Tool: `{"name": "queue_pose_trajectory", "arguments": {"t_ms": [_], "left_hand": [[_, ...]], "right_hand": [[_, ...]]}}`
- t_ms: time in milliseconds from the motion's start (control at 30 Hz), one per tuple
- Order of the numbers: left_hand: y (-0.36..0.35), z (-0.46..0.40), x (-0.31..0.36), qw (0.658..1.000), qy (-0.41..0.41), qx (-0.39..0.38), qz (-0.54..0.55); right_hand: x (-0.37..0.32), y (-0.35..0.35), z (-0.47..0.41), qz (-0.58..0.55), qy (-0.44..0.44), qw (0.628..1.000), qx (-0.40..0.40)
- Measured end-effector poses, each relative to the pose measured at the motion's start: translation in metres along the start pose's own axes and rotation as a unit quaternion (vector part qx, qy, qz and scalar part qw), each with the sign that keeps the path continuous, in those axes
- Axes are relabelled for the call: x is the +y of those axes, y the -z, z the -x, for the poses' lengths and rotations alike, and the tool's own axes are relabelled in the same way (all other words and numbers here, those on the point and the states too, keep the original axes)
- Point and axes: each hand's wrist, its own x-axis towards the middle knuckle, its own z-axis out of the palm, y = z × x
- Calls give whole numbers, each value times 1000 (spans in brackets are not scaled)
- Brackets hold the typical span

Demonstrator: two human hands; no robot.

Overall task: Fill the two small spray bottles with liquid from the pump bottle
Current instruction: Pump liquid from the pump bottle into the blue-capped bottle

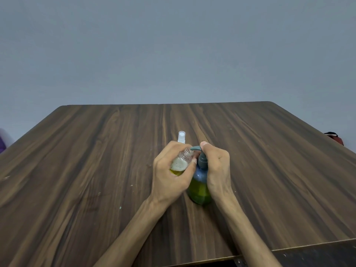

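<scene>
Near the middle of the tabletop, an uncapped spray bottle is gripped by the left hand under the spout of the pump bottle, pressed by the right hand; misalignment at the narrow neck could spill liquid.

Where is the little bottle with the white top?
The capped spray bottle stands on the table near the middle of the head view, just behind the left hand, which holds the open spray bottle at the pump bottle.
</scene>
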Motion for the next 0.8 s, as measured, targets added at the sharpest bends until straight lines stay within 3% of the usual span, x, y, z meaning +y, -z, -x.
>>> {"name": "queue_pose_trajectory", "arguments": {"t_ms": [400, 600, 733, 800], "left_hand": [[0, -1, 5, 1000, 4, -6, 10], [2, -3, 4, 1000, 12, -15, 14], [4, -4, 7, 999, 19, -16, 22], [6, -2, 10, 999, 30, -24, 27]], "right_hand": [[4, 1, 3, -4, -8, 1000, 7], [-9, -4, 7, 23, 39, 999, 22], [-6, -9, 9, -20, -37, 999, 14], [-3, -11, 15, -32, -30, 999, 7]]}}
